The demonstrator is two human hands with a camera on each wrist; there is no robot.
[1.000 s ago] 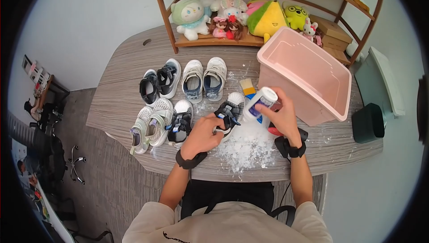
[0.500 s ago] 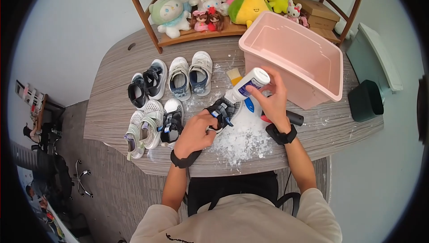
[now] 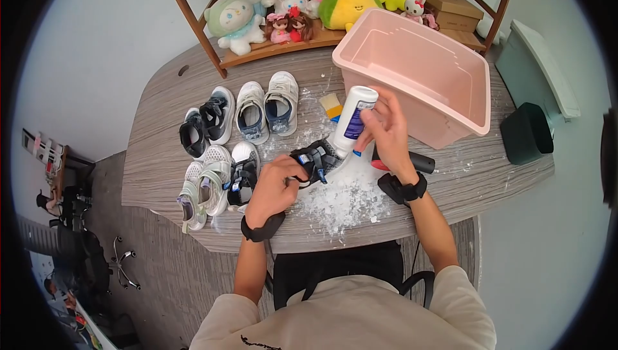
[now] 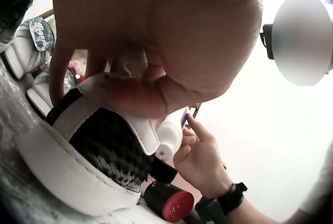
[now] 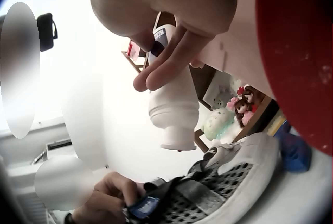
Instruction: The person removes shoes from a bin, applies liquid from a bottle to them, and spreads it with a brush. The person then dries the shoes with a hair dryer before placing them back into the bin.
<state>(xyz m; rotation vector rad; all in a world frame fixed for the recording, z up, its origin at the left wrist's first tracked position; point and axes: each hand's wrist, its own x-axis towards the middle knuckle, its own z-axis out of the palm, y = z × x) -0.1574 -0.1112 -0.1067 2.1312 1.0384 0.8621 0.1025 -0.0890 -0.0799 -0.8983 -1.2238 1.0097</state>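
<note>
My left hand [image 3: 273, 186] grips the heel end of a dark mesh shoe [image 3: 314, 160] with a white sole; in the left wrist view the thumb lies along its collar. My right hand [image 3: 388, 132] pinches a white bottle [image 3: 354, 115] with a purple label, tilted with its lower end just above the shoe's toe. The right wrist view shows the bottle's narrow end [image 5: 178, 138] pointing down over the mesh shoe [image 5: 208, 190]. White powder and flakes [image 3: 344, 205] lie spread on the table beside the shoe.
Several shoes [image 3: 250, 115] stand at the left. Behind the bottle lies a brush [image 3: 331, 105]. A pink bin [image 3: 444, 118] stands back right, a black-and-red cylinder [image 3: 420, 162] before it, and a dark green container [image 3: 526, 134] far right. Plush toys fill the shelf [image 3: 283, 48].
The bottle has turned more upright and come nearer the shoe's toe. The left hand still holds the shoe. The head view has shifted, moving the scene left and up.
</note>
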